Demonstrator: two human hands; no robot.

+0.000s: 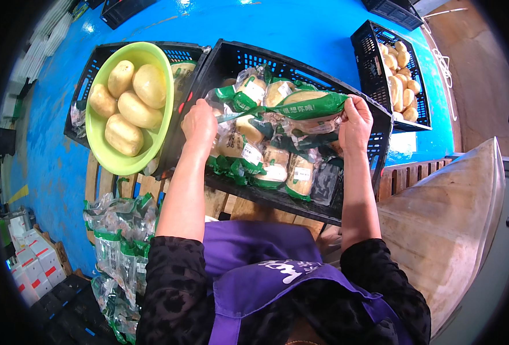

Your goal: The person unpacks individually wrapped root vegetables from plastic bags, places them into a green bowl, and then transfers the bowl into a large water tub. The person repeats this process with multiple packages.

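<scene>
Just left of the left hand [199,123], a lime bowl [153,141] holds potatoes [140,110], seemingly for easy reach; that hand pinches the green-edged bag [318,107] by its twisted end, the right hand [356,123] its other end, probably for tautness above the crate [228,63].

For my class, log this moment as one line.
left hand: holding narrow end of bag | right hand: holding wide end | bag: over crate | bowl: potatoes inside

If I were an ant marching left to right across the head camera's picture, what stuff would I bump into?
White boxes with red stripes → light-green bowl → left hand → green-and-clear bag → right hand → upper-right potatoes.
</scene>
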